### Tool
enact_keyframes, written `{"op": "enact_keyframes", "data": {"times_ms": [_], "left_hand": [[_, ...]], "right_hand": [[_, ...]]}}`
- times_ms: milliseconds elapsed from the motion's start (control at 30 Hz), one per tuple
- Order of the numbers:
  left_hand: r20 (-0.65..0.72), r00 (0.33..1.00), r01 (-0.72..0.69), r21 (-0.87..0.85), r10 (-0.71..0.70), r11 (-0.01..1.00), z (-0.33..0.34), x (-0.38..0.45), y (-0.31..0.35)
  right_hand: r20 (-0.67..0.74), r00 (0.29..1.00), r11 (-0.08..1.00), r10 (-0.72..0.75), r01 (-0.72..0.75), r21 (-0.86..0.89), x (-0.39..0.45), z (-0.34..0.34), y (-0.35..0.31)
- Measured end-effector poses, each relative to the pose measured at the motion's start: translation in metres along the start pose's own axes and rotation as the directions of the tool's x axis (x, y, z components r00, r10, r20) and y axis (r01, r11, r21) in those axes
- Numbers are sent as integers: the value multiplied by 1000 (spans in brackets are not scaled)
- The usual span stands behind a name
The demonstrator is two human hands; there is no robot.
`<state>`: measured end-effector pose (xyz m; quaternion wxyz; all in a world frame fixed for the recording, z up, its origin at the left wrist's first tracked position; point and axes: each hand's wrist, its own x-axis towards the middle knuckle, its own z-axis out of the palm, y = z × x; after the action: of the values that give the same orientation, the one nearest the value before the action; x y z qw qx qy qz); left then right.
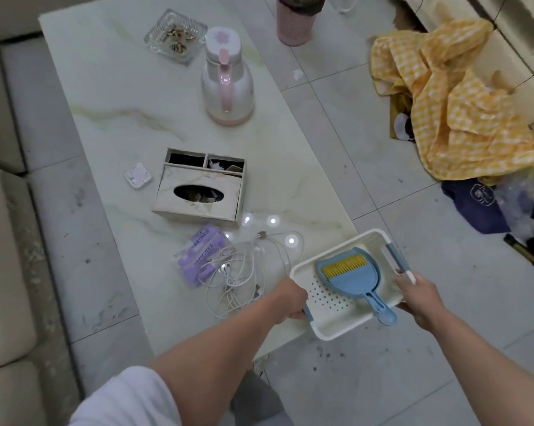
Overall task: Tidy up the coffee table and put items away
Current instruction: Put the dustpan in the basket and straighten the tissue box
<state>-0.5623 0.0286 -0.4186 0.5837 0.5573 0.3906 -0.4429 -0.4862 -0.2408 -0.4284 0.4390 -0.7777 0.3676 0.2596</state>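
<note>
The marble coffee table (112, 96) carries a tissue box (198, 192) and tangled white cables (241, 272); over its near corner both hands hold a white tray (336, 321), left hand (290, 302) and right hand (416, 290) clamped on its ends; a blue dustpan (352, 278) lies inside.

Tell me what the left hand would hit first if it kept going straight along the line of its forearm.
The left hand already grips the white tray. Straight on, it would push across the tray toward the blue dustpan lying in it, though depth is hard to judge.
</note>
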Motion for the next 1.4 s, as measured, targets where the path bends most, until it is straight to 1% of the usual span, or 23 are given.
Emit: {"op": "enact_keyframes", "data": {"times_ms": [33, 100, 167, 267, 333, 400, 433, 467, 500, 567, 600, 633, 700, 733, 800, 900, 1000, 1100, 1167, 1233, 1300, 1400], "left_hand": [[-30, 999, 15, 11, -15, 1000, -6, 0, -2], [-82, 996, -10, 97, 18, 995, -19, 1, -4], [-113, 992, -31, 182, 52, 983, -29, 1, -4], [-153, 986, -26, 251, 66, 968, -48, -1, 2], [-204, 973, -51, 251, 105, 967, -67, -9, 9], [-277, 943, -110, 263, 184, 958, -92, -20, 16], [-335, 911, -146, 282, 240, 948, -107, -26, 18], [-408, 864, -176, 305, 295, 936, -125, -32, 18], [-489, 801, -186, 344, 345, 920, -145, -36, 18], [-613, 673, -126, 455, 413, 881, -183, -39, 9], [-637, 642, -82, 496, 427, 864, -201, -36, 2], [-627, 651, -35, 539, 428, 842, -211, -32, -6], [-539, 741, 46, 637, 402, 770, -223, -22, -22], [-490, 774, 63, 689, 400, 722, -224, -16, -28], [-436, 794, 54, 746, 425, 664, -224, -4, -35], [-404, 793, 10, 757, 456, 653, -227, 7, -33], [-399, 782, -22, 750, 479, 661, -238, 11, -31], [-371, 778, -21, 791, 507, 611, -256, 7, -38], [-362, 763, -17, 817, 536, 576, -273, 1, -45], [-349, 740, -22, 842, 575, 540, -294, -8, -50], [-320, 713, -58, 860, 624, 507, -316, -18, -51], [-260, 662, -122, 888, 703, 443, -340, -35, -54]], "right_hand": [[19, 1000, 1000, 0, 0, -1, 1, 8, 2], [39, 999, 1000, 3, -3, -7, 5, 24, 6], [39, 999, 1000, 4, -4, -3, 8, 35, 6], [24, 1000, 999, 2, -1, -35, 13, 47, 0], [9, 1000, 995, 4, -3, -99, 12, 49, -6], [-65, 997, 977, -34, 19, -212, 7, 45, -17], [-108, 991, 966, -77, 47, -254, 2, 44, -26], [-137, 981, 951, -139, 94, -293, -5, 45, -37], [-143, 965, 926, -220, 160, -341, -13, 49, -52], [-91, 914, 856, -395, 330, -398, -31, 68, -83], [-41, 882, 819, -470, 418, -394, -39, 86, -101], [14, 856, 791, -516, 483, -375, -49, 104, -117], [147, 810, 739, -568, 581, -341, -68, 154, -145], [214, 785, 717, -581, 618, -322, -78, 180, -156], [320, 738, 679, -594, 673, -293, -97, 229, -172], [401, 698, 647, -594, 710, -278, -115, 280, -183], [453, 678, 619, -579, 727, -296, -124, 308, -188], [505, 648, 566, -571, 755, -330, -128, 324, -191], [555, 617, 511, -558, 782, -356, -129, 335, -193], [603, 602, 467, -524, 795, -388, -132, 345, -195], [652, 602, 383, -461, 798, -466, -132, 354, -195], [712, 635, 160, -299, 769, -619, -132, 365, -190]]}}
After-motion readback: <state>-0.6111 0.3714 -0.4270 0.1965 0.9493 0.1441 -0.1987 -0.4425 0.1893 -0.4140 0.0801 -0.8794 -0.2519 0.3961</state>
